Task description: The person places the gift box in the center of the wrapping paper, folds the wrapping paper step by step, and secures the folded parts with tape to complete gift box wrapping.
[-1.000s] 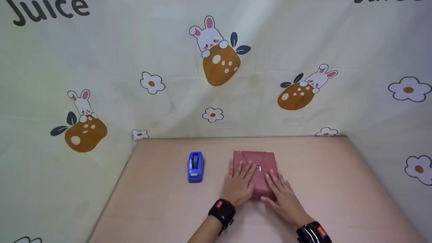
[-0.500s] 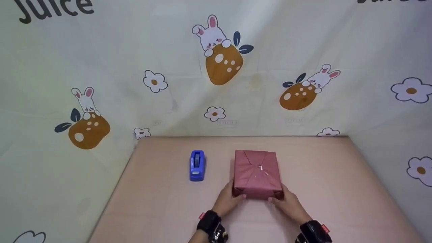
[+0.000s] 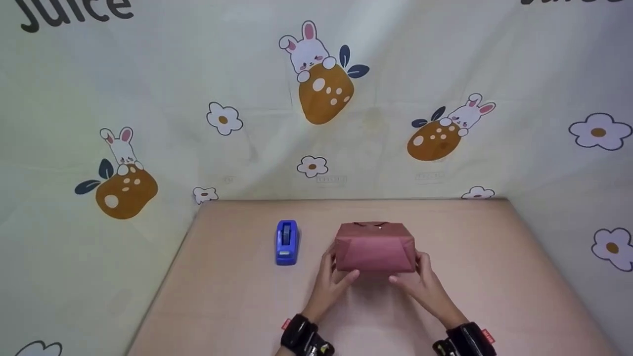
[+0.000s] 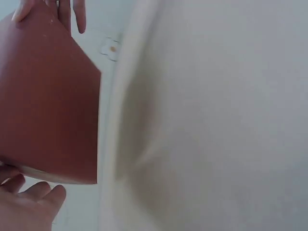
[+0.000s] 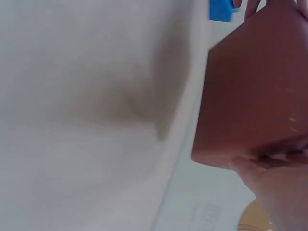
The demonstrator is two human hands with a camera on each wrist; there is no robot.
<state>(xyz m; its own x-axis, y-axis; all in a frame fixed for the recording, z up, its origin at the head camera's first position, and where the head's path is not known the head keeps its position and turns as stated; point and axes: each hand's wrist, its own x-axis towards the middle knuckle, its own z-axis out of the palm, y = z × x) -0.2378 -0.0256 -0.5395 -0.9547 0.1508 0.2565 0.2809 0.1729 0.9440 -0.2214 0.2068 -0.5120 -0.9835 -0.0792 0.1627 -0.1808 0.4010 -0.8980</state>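
A box wrapped in dark pink paper [image 3: 376, 253] is held up between both hands, tilted so that one folded end faces the head camera. My left hand [image 3: 325, 284] grips its left side, with the thumb near the lower front edge. On the opposite side, my right hand [image 3: 429, 287] holds it the same way. In the left wrist view the box's broad plain face [image 4: 50, 106] shows, with fingers at two opposite edges. The right wrist view shows the box [image 5: 255, 91] raised over the table, and my right thumb along its edge.
To the left of the box, a blue tape dispenser [image 3: 286, 242] stands on the pinkish tabletop [image 3: 237, 296]. A pale curtain [image 3: 257, 148] printed with rabbits and flowers hangs behind and along the sides of the table.
The hands were flat on the box's taped top, then moved to its lower sides. Now the box is lifted and tipped, its near end turned up towards the head camera.
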